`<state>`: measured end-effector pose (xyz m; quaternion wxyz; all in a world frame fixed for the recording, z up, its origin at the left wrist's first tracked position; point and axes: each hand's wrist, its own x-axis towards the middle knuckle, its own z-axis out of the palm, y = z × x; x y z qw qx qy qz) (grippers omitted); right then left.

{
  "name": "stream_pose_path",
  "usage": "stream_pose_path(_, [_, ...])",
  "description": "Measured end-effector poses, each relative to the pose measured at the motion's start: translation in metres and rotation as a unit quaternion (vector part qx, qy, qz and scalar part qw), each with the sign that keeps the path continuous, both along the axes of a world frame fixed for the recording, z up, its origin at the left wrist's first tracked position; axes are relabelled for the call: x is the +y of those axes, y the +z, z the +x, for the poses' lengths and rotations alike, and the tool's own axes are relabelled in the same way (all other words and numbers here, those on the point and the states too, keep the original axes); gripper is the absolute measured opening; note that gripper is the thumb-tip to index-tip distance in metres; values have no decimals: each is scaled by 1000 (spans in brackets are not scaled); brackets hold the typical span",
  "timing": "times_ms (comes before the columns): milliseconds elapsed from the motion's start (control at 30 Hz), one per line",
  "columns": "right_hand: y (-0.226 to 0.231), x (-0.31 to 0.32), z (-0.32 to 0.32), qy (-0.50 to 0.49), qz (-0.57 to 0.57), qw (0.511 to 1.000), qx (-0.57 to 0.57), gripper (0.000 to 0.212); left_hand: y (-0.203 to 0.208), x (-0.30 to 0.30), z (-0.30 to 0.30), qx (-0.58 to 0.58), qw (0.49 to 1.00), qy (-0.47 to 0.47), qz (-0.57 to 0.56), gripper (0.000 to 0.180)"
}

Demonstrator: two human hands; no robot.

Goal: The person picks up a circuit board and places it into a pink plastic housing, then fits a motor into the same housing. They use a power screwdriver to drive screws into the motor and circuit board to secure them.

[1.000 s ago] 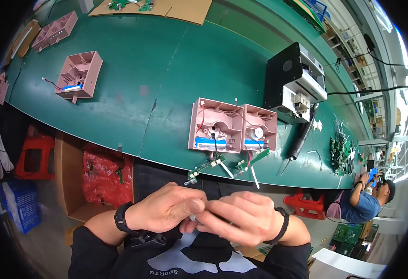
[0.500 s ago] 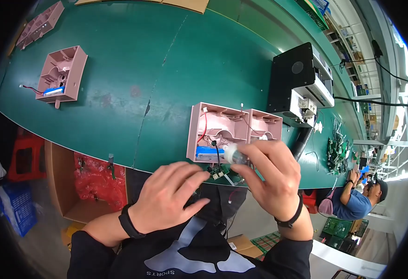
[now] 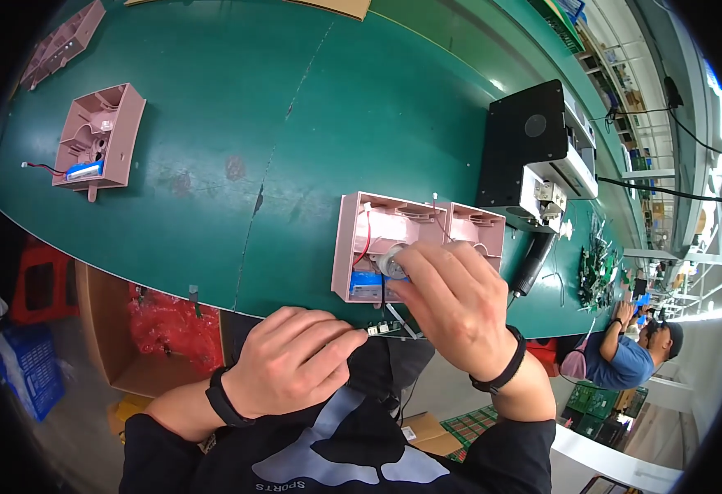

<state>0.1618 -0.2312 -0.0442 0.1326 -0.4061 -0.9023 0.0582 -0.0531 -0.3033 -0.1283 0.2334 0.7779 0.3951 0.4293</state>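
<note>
My right hand (image 3: 464, 309) grips a small round whitish, translucent part (image 3: 391, 261) between thumb and fingers and holds it down inside a pink plastic housing (image 3: 342, 247). Whether it touches the housing's floor is hidden. At the housing's near side lies a blue battery (image 3: 367, 285), with a red wire (image 3: 368, 235) on the left wall. My left hand (image 3: 295, 362) is closed, thumb and index finger pinching a small green circuit board (image 3: 386, 328) at the table's front edge. A black cable (image 3: 383, 292) runs from the board into the housing.
Another pink housing (image 3: 499, 235) stands against the right side of the first. A black boxy machine (image 3: 517, 140) and a black cylindrical tool (image 3: 534, 263) are further right, near piled circuit boards (image 3: 596, 263). Another housing with battery (image 3: 135, 136) sits far left. A co-worker (image 3: 624, 354) is at right.
My right hand has moved the round part left and into the housing. My left hand has shifted slightly down with the board. The view has moved a little.
</note>
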Motion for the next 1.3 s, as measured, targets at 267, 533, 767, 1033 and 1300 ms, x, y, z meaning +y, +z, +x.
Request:
stream_pose_path(267, [-1, -11, 2, 4, 11, 1000, -24, 38, 2, 3, 0, 19, 999, -13, 23, 37])
stream_pose_path(533, [23, -30, 58, -238, 123, 948, 174, 20, 44, 81, 3, 24, 999, 4, 35, 51])
stream_pose_path(767, [-34, -24, 184, -427, 90, 875, 212, 33, 55, 154, 21, 203, 954, -192, -109, 58])
stream_pose_path(1033, [-55, -11, 227, -499, -28, 849, 171, 49, 45, 153, 27, 182, 951, -169, -184, 57])
stream_pose_path(1300, [-65, 23, 254, -533, -127, 813, 198, 51, 26, 165, 22, 103, 955, -202, -190, 60])
